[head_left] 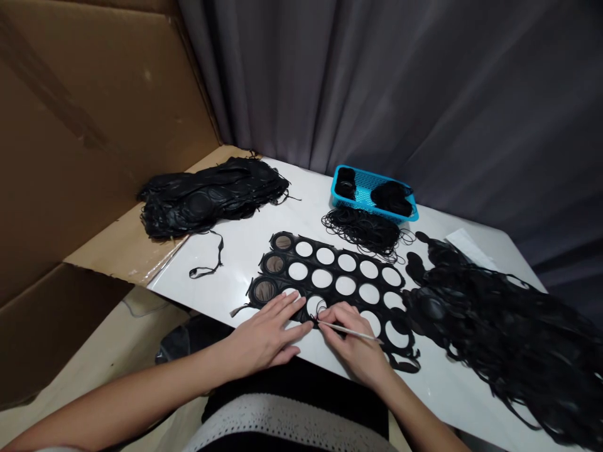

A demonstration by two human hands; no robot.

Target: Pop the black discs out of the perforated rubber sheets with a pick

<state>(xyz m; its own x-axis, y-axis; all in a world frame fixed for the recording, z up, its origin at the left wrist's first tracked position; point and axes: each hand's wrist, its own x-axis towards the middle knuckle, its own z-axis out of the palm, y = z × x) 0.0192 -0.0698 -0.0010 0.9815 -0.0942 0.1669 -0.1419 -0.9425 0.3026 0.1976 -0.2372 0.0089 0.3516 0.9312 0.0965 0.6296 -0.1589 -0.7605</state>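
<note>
Pale, slender stick (351, 331) pinched narrowly in the right hand (355, 351), seemingly for edge work on the black, round-holed sheet (334, 295) under the flat-laid left hand (266, 333), atop a glossy white table (242, 245). Next, probably: steady pressure and fine control.

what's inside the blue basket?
The blue basket holds a black bundle at its left end and a larger black heap at its right, with blue mesh showing between. Whatever lies beneath either is covered.

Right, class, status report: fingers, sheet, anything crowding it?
Left fingers resting on black sheet. Right fingers pinching thin stick near sheet's front edge. Black pile close, right side.
</note>
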